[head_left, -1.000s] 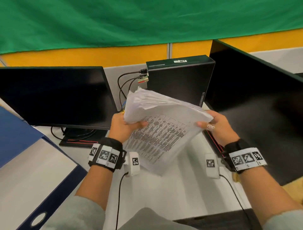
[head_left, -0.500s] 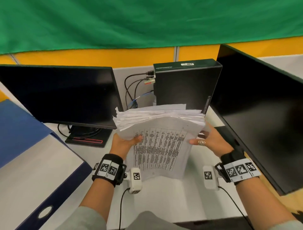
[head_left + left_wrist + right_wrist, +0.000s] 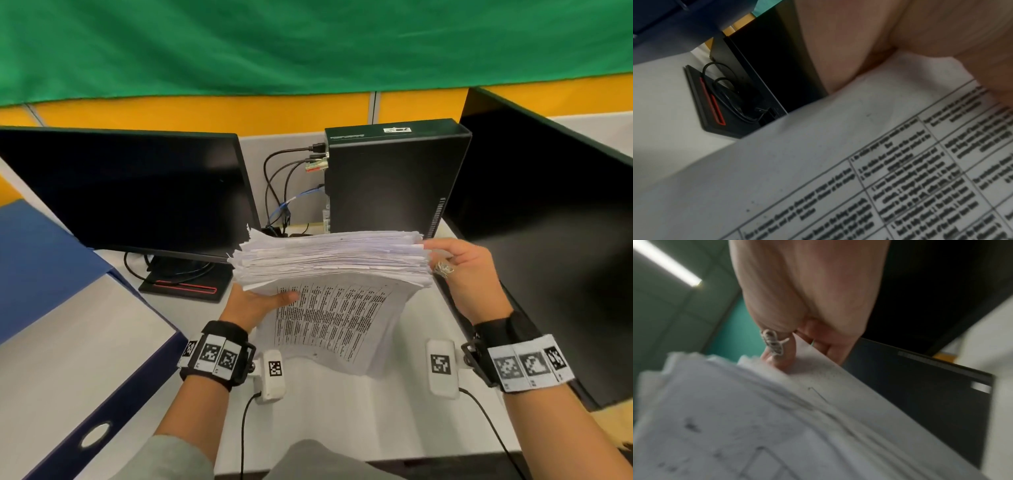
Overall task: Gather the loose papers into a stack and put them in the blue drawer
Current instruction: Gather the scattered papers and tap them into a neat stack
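A thick stack of white papers (image 3: pixel 329 260) stands on edge over the grey desk (image 3: pixel 342 418), its printed table sheet facing me and bowing out at the bottom. My left hand (image 3: pixel 253 305) grips the stack's left side, thumb across the front sheet. My right hand (image 3: pixel 459 274) holds the upper right corner, thumb on the top edges and fingers behind. The left wrist view shows the printed sheet (image 3: pixel 818 162) under my palm (image 3: pixel 859 40). In the right wrist view, my ringed finger (image 3: pixel 777 353) pinches the papers' (image 3: pixel 756 418) edge. The blue drawer (image 3: pixel 113 404) lies open at the left, its pale inside showing.
A dark monitor (image 3: pixel 130 192) on a black base (image 3: pixel 185 284) stands behind the drawer. A black computer case (image 3: pixel 390 178) with cables (image 3: pixel 281 185) sits right behind the stack. A second dark monitor (image 3: pixel 548 205) lines the right side.
The stack has turned from a tilted, fanned bundle to upright with its top edges level, and both hands have come down and nearer to me with it.
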Demonstrator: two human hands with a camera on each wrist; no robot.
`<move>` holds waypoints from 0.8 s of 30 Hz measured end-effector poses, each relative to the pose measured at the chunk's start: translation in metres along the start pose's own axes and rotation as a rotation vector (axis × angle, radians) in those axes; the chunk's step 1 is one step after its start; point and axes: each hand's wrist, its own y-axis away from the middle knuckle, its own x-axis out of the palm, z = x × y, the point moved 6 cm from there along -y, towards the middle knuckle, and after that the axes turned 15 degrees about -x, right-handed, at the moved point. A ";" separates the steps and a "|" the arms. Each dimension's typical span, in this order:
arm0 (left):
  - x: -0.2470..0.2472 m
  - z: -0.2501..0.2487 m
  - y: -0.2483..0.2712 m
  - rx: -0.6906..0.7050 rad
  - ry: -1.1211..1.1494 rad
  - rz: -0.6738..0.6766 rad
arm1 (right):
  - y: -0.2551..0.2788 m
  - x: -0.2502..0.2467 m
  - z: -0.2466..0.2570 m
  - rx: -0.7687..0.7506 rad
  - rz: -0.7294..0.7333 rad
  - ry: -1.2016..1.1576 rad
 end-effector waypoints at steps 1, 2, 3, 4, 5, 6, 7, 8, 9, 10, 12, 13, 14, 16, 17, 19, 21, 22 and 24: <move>0.000 0.001 0.001 -0.016 -0.021 -0.006 | -0.005 0.003 0.012 -0.037 0.000 0.023; 0.000 0.003 0.000 -0.037 -0.036 -0.009 | -0.010 0.005 0.023 -0.074 -0.008 0.020; 0.000 0.002 0.002 -0.047 -0.041 -0.013 | -0.014 0.006 0.031 -0.103 -0.022 0.000; 0.000 0.003 0.001 -0.055 -0.037 -0.013 | -0.017 0.007 0.040 -0.130 -0.044 -0.029; 0.000 0.002 0.001 -0.060 -0.028 -0.022 | -0.021 0.009 0.048 -0.158 -0.058 -0.069; 0.000 0.005 -0.001 -0.072 -0.026 -0.032 | -0.023 0.012 0.054 -0.177 -0.067 -0.109; 0.000 0.003 0.000 -0.076 -0.031 -0.042 | -0.024 0.016 0.056 -0.194 -0.058 -0.122; 0.000 0.004 0.000 -0.084 -0.038 -0.042 | -0.026 0.023 0.060 -0.205 -0.041 -0.103; 0.001 0.004 0.001 -0.090 -0.038 -0.045 | -0.027 0.030 0.062 -0.210 -0.016 -0.054; 0.001 0.006 -0.002 -0.102 -0.021 -0.039 | -0.027 0.037 0.063 -0.207 0.019 -0.006; 0.000 0.006 -0.002 -0.100 0.008 -0.036 | -0.026 0.044 0.064 -0.229 0.079 0.034; 0.001 0.004 0.000 -0.093 0.004 -0.042 | -0.023 0.043 0.065 -0.252 0.096 0.025; 0.000 0.005 -0.001 -0.086 0.015 -0.045 | -0.023 0.037 0.061 -0.271 0.102 0.018; -0.002 0.005 -0.001 -0.073 0.076 -0.053 | -0.017 0.020 0.044 -0.260 0.077 -0.018; -0.003 0.005 -0.001 -0.080 0.106 -0.056 | -0.011 0.016 0.033 -0.216 0.088 -0.079; -0.003 0.006 -0.001 -0.087 0.163 -0.047 | 0.007 0.023 0.005 -0.046 0.128 -0.187; 0.001 0.006 -0.003 -0.090 0.169 -0.031 | 0.028 0.041 -0.016 0.170 0.172 -0.217; 0.005 0.004 -0.003 -0.084 0.160 -0.012 | 0.035 0.051 -0.026 0.240 0.199 -0.211; 0.012 -0.001 -0.003 -0.073 0.132 0.017 | 0.040 0.057 -0.041 0.287 0.106 -0.141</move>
